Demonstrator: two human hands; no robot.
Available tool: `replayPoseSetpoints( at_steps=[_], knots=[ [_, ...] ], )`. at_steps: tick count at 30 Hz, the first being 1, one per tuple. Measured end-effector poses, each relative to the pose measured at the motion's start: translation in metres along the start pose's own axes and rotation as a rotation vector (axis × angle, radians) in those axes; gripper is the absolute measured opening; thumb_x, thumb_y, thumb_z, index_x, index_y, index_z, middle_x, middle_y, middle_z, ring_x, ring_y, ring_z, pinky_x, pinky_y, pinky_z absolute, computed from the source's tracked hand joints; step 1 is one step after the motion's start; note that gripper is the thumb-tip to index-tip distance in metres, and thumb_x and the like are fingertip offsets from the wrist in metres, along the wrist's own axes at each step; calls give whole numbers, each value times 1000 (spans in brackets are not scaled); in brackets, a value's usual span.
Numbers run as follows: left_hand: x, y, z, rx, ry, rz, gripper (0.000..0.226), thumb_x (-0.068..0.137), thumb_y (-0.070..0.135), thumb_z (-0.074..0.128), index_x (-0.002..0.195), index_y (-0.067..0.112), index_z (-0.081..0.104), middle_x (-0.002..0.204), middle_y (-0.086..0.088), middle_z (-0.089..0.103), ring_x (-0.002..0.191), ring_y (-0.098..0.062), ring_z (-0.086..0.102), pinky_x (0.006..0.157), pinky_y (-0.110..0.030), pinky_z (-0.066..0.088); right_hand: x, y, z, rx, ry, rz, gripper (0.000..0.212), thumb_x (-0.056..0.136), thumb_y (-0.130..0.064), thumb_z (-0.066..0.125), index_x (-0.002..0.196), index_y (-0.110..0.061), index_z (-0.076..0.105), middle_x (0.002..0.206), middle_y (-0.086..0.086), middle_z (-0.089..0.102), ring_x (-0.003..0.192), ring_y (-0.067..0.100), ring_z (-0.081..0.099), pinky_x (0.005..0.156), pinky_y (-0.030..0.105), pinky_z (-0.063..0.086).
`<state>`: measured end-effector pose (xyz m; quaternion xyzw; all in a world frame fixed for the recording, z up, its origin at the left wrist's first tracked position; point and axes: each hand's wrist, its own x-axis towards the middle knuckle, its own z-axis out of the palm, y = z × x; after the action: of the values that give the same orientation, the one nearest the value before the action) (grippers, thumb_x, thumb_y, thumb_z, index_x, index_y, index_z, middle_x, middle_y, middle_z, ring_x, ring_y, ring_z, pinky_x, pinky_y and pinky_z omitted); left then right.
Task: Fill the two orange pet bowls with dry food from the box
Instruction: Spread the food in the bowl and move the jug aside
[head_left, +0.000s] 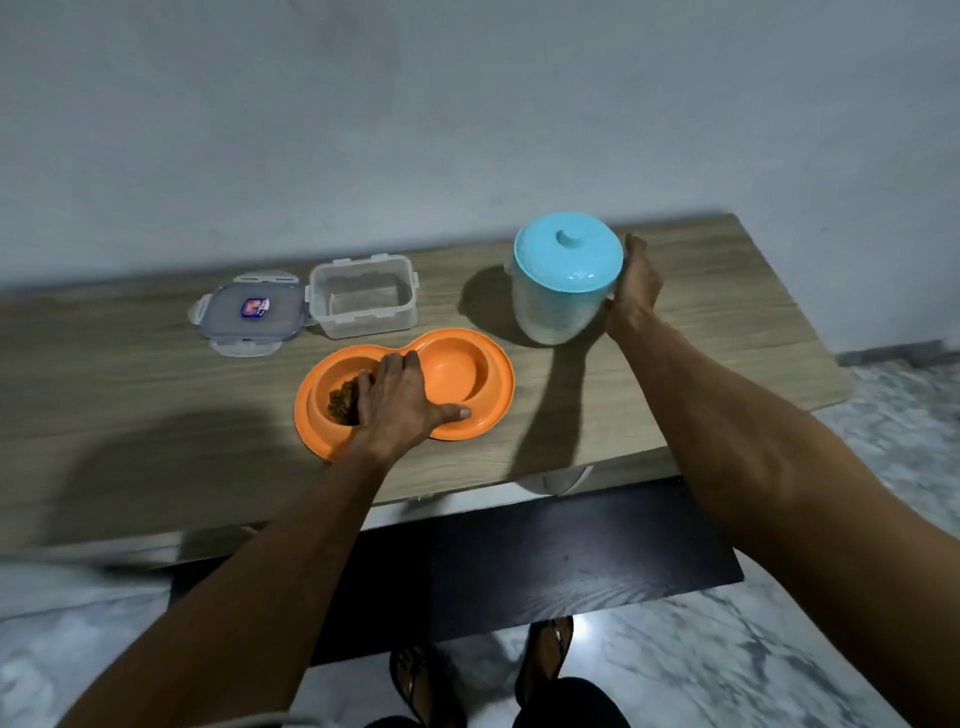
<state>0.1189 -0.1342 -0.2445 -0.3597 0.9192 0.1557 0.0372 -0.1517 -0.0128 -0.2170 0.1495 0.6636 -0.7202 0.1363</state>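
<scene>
Nearest the camera: two feet in dark sandals (545, 652) on a marbled floor (779, 654), with both bare forearms reaching forward over a wood-grain table (130, 374). A dark board (545, 561) lies below the table's near edge.

Left grip (400, 400): wide, palm down, resting on the orange double bowl (496, 364) at the table's front centre. The fingers spread flat over the left bowl (319, 382) and the thumb lies along the near rim below the right bowl (457, 369). It holds nothing.

Dry food (343, 402): a brown heap in the left bowl, touching the fingers and partly covered by them. The right bowl shows only its orange floor.

Right grip (636, 280): clasped against the right side of a translucent canister (550, 306) with a turquoise knobbed lid (569, 252). The fingers pass behind the wall, out of sight. The canister is slightly blurred and lies right of and behind the double bowl. Cannot tell whether its base touches the table.

Food box (363, 301): clear plastic, open and upright, just behind the double bowl; its floor shows through. The box lid (249, 312), with clip flaps and a small blue-red label, lies flat and touches the box's left side.

Behind: a plain grey wall (467, 130).
</scene>
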Motion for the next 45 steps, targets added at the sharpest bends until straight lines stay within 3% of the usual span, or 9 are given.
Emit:
replayPoseSetpoints(
  at_steps=[3, 7, 10, 13, 18, 30, 35, 45],
  knots=[
    [0, -1, 1, -5, -8, -6, 104, 64, 73, 68, 142, 11, 38, 141, -13, 46, 132, -31, 41, 112, -54, 26, -8, -6, 3, 11, -61, 27, 30, 63, -42, 74, 72, -13, 73, 82, 2, 75, 74, 21, 68, 66, 33, 55],
    [-1, -1, 1, -19, -7, -15, 105, 65, 73, 68, 145, 12, 35, 143, -13, 44, 134, -31, 40, 113, -54, 22, -22, -13, 6, -3, -98, 2, 18, 67, -23, 74, 74, -9, 65, 73, 3, 63, 63, 18, 53, 46, 22, 40],
    [-3, 0, 0, -40, -11, -21, 106, 65, 72, 69, 145, 13, 34, 143, -12, 43, 134, -31, 39, 115, -55, 22, -28, -17, 9, -103, -104, -54, 16, 62, -26, 71, 59, -14, 61, 63, 0, 58, 61, 18, 48, 52, 28, 38],
    [-5, 1, -1, -50, -18, -35, 107, 66, 70, 70, 147, 13, 31, 145, -12, 41, 136, -31, 37, 116, -54, 20, -40, -21, 14, -200, -90, -110, 27, 63, -26, 71, 44, -17, 54, 50, -5, 50, 56, 17, 43, 57, 32, 37],
    [-6, 2, -3, -66, -27, -41, 106, 66, 70, 70, 147, 14, 32, 147, -12, 40, 138, -31, 35, 116, -55, 19, -56, -24, 23, -360, -107, -213, 26, 72, -27, 69, 57, -11, 56, 58, -1, 54, 59, 17, 47, 58, 29, 40],
    [-8, -1, -3, -122, -18, -19, 104, 68, 66, 72, 148, 13, 32, 150, -11, 37, 143, -29, 29, 118, -57, 14, -84, -28, 29, -589, -168, -497, 40, 73, -27, 70, 43, -14, 46, 44, -2, 43, 53, 18, 43, 61, 30, 41],
    [-7, -2, -2, -110, -11, -10, 105, 67, 66, 72, 148, 13, 32, 149, -13, 38, 142, -30, 31, 117, -57, 15, -94, -32, 33, -677, -183, -564, 38, 65, -36, 64, 53, 0, 59, 50, 7, 48, 53, 19, 45, 59, 34, 46],
    [-6, -3, 0, -76, -17, -6, 103, 69, 68, 69, 147, 12, 33, 150, -13, 38, 142, -29, 30, 118, -57, 15, -102, -44, 36, -800, -178, -637, 43, 73, -30, 67, 45, -18, 37, 45, -4, 34, 47, 12, 31, 53, 26, 30]
  ],
)
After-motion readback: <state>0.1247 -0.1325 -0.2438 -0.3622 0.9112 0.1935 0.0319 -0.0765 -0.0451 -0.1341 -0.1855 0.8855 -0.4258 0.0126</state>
